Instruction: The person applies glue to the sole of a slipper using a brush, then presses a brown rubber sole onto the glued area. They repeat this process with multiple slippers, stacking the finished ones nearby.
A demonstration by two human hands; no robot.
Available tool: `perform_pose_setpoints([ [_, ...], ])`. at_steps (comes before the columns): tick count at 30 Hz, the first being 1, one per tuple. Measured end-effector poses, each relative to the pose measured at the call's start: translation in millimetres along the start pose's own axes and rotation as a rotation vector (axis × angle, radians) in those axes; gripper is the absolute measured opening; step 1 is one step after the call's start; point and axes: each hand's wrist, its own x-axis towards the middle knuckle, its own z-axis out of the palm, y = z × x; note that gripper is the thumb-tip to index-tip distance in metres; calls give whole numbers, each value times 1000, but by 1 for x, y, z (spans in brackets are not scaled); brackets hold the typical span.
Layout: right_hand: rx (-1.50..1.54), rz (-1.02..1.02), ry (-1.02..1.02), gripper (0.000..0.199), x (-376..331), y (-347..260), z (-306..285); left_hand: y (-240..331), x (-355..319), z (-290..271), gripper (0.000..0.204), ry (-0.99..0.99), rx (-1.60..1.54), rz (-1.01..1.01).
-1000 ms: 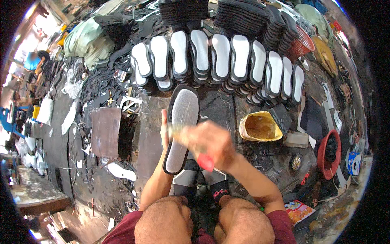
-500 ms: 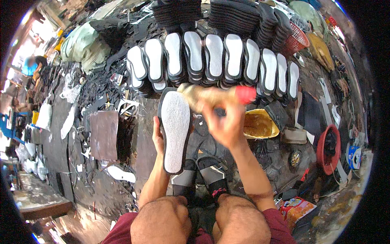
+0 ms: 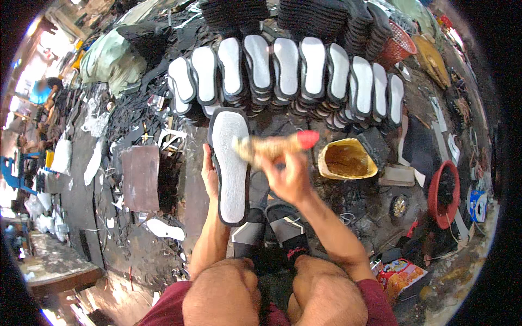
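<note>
A black shoe sole with a white upper face stands lengthwise before me. My left hand is closed on its left side, most of the fingers hidden behind it. In my right hand is a glue brush, tan and crusted, with a red handle end pointing right. Its bristle end meets the white face near the right edge of the upper half; slight blur hides the exact contact. Right of that hand sits a yellow-crusted glue container with brownish stuff inside.
An arc of stacked white-faced soles lies ahead, with taller black stacks behind. A brown board is at left among black scraps. A red basin stands right. Far left, another person is partly visible.
The brush has come left and slightly down, from the sole's top right edge onto its white face. My right hand moved with it. The sole shifted slightly up and left.
</note>
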Motion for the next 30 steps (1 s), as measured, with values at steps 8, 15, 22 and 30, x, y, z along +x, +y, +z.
perform_pose_setpoints([
  [8,191,144,-50,21,-23,-49,-65,37,6,-12,81,0,-145,142],
  [15,602,621,78,52,-39,-24,-17,26,23,8,60,34,149,304],
  [22,247,348,-138,111,-37,-50,3,6,33,20,67,171,452,596],
  [30,-116,233,570,97,11,46,-124,18,9,-35,62,168,1243,390],
])
